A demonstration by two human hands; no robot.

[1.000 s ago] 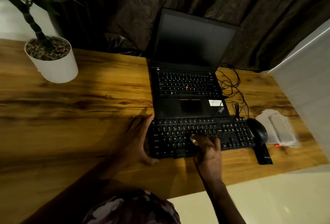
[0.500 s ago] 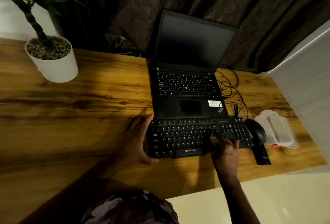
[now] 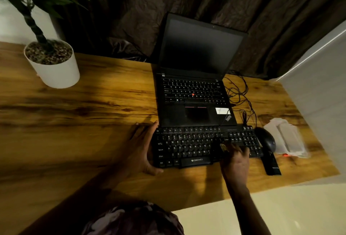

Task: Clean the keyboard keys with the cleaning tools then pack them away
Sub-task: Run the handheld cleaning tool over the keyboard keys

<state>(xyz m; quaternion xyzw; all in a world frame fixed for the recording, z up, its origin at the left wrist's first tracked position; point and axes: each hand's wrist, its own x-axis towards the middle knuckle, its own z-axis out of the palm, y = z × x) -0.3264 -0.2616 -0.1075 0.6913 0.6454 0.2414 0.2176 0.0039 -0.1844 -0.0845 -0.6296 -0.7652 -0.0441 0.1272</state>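
A black external keyboard [image 3: 189,145] lies on the wooden desk [image 3: 84,118] in front of an open laptop [image 3: 194,88]. My left hand [image 3: 140,150] rests flat against the keyboard's left end, thumb at its front corner. My right hand [image 3: 235,159] is over the keys right of the middle, fingers closed on a small cleaning tool [image 3: 222,147] whose pale tip touches the keys. A clear plastic case [image 3: 286,138] lies at the desk's right end.
A black mouse [image 3: 265,139] sits right of the keyboard, with a flat black object [image 3: 271,164] in front of it. Tangled cables [image 3: 239,94] lie beside the laptop. A white plant pot [image 3: 53,64] stands far left. A dark curtain hangs behind; a white wall is at right.
My right hand has slid the tool rightward along the keys, from the keyboard's middle toward its right part. The left hand has stayed at the left end.
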